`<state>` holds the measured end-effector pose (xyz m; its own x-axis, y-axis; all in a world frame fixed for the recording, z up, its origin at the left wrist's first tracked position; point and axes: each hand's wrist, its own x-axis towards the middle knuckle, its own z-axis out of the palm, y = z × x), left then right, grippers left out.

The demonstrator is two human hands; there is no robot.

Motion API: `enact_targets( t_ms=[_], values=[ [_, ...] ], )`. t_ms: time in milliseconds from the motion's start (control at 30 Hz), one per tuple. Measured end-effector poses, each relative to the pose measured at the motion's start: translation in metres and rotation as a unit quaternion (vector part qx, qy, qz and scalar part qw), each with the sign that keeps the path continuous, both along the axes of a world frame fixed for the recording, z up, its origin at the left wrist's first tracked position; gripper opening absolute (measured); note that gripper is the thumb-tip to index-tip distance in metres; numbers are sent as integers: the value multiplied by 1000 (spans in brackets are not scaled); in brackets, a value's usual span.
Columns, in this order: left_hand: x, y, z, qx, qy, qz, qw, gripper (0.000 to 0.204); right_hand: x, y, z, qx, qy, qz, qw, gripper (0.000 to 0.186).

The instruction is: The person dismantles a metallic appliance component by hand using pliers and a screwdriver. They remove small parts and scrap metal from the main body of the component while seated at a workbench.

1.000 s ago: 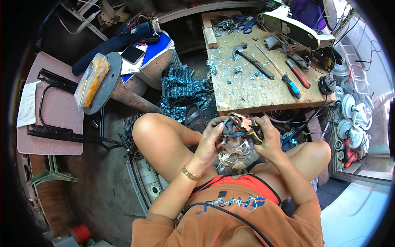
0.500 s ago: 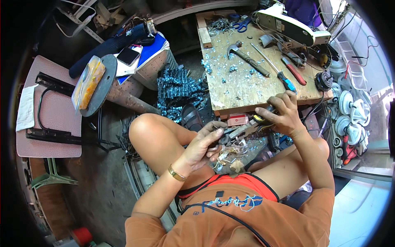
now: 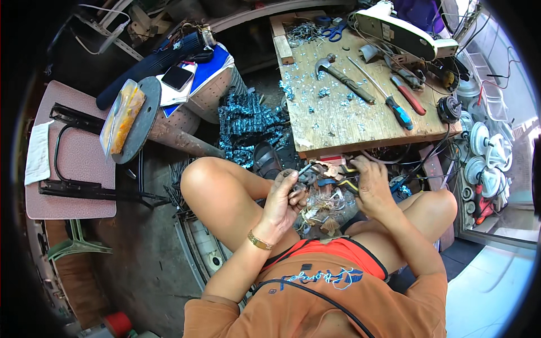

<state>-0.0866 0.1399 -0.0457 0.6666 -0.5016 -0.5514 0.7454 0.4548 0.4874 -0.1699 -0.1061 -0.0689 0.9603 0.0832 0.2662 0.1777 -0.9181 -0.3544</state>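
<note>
Above my lap, my left hand (image 3: 280, 198) pinches a small grey metal part (image 3: 305, 169) between thumb and fingers; its exact kind is too small to make out. Facing it from the right, my right hand (image 3: 373, 183) is closed round the yellow-and-black handles of a pair of pliers (image 3: 350, 184). The handles stand apart, and the jaws point left toward the metal part. Whether the jaws touch it I cannot tell. Below both hands lies a heap of pale scraps and strands (image 3: 324, 211) on the floor between my legs.
A low wooden table (image 3: 315, 127) ahead bears a hammer (image 3: 346, 81), a blue-handled screwdriver (image 3: 399, 112), a red-handled tool (image 3: 408, 96), blue scissors (image 3: 335, 32) and metal shavings. Left are a pink chair (image 3: 84, 146) and a round stool (image 3: 147, 112). White plastic parts (image 3: 479, 138) stand right.
My right hand has come down and nearer, turning the pliers, whose handles are now spread wider. My left hand stays at nearly the same place, still holding the metal part. The view has shifted slightly.
</note>
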Motion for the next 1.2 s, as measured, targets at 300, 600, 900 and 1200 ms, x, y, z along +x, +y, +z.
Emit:
enact_targets(
  t_ms=[300, 600, 900, 1200],
  values=[
    [-1, 4, 27, 32, -175, 24, 984, 21, 20, -63, -6, 88, -35, -123, 988, 67],
    [3, 1, 10, 63, -306, 45, 949, 42, -12, 11, -3, 812, 341, -145, 450, 67],
    [8, -4, 3, 191, -593, 46, 781, 86, -49, 54, 45, 793, 335, -7, 508, 55],
    [2, -3, -6, 226, -654, 50, 720, 88, -50, 73, 48, 802, 333, 22, 496, 60]
  ],
)
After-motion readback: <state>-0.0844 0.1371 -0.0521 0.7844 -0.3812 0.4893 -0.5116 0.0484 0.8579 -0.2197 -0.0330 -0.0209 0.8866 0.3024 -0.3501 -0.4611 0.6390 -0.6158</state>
